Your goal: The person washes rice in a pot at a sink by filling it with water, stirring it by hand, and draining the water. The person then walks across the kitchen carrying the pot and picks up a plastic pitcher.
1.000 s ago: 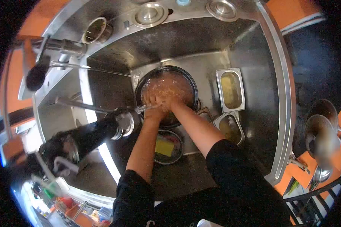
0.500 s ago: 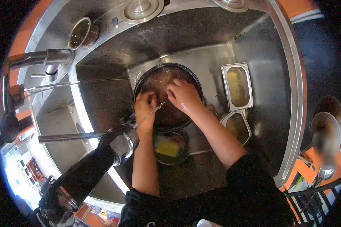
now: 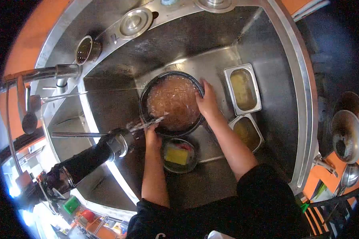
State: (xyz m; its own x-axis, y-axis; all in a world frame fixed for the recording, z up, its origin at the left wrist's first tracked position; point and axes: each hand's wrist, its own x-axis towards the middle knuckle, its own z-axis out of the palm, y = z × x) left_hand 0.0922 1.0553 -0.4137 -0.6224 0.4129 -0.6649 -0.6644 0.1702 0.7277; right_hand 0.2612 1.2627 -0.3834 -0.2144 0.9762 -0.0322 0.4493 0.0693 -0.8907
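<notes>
Black basin [image 3: 172, 73]: we have it near the middle of the metal sink [image 3: 179, 38], its round mouth facing up; whether it sits flat on the floor or is slightly raised, we cannot say.
Brownish contents [image 3: 175, 97]: cloudy and wet, spread across the inside within the dark rim.
Water stream [image 3: 154, 121]: it crosses the lower-left rim into the basin.
Right hand [image 3: 207, 102]: curled over the right rim, thumb toward the inside and fingers outside, so we read this as a hold on the basin.
Left hand [image 3: 152, 137]: at the lower-left rim, fingers bent and partly hidden by the stream; how far they close, or whether they pinch the rim, we cannot make out.
Step at the rim: we judge it to be steadying or turning the basin while water runs in.
Move from here: in our judgement, any shift calls for support from both sides and a level rim, since tilting could spill the contents.
Round dish [image 3: 180, 171]: just below the basin, with a yellow sponge [image 3: 176, 155] in it.
Metal containers [image 3: 247, 112]: two, right of the basin, well apart from our fingers.
</notes>
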